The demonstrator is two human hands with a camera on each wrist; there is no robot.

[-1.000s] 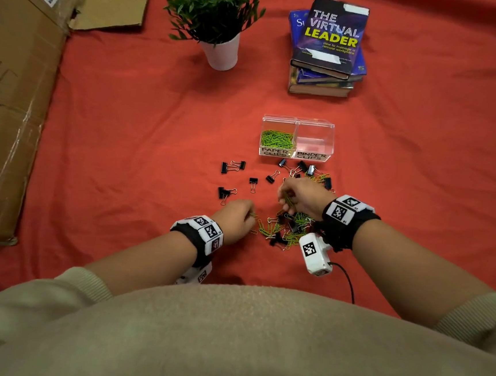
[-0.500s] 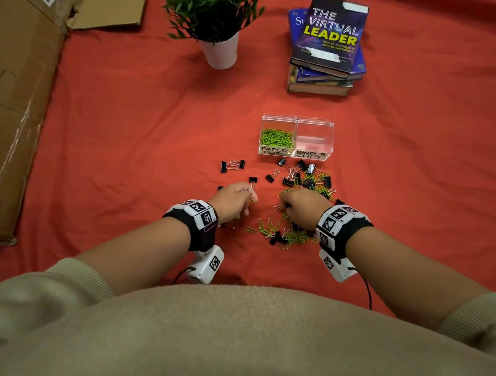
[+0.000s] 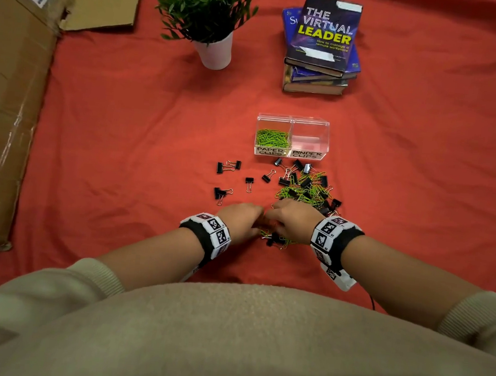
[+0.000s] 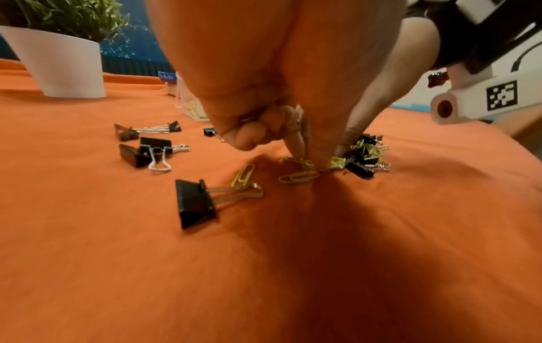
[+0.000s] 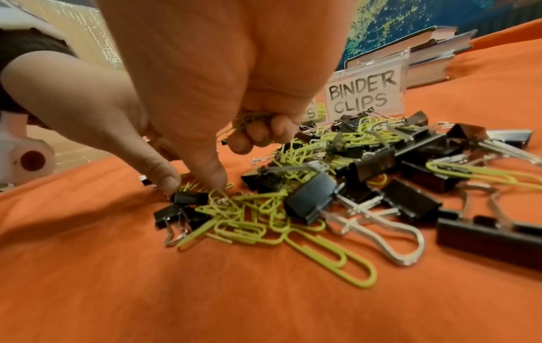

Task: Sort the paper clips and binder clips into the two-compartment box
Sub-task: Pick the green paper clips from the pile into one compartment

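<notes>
Right wrist view: right hand [image 5: 205,97] already clutches green paper clips [image 5: 249,222] in its curled fingers [image 5: 258,134], thumb and forefinger pinching more at centre frame. Left hand [image 4: 264,97] pinches there too, lower centre. Two-compartment box [image 3: 292,137] lies above centre.

Even overhead light, head view sharp — edges bowed. Wrist views soft and stretched, dark shadow on cloth [image 4: 337,243] under left hand [image 4: 264,69].
</notes>
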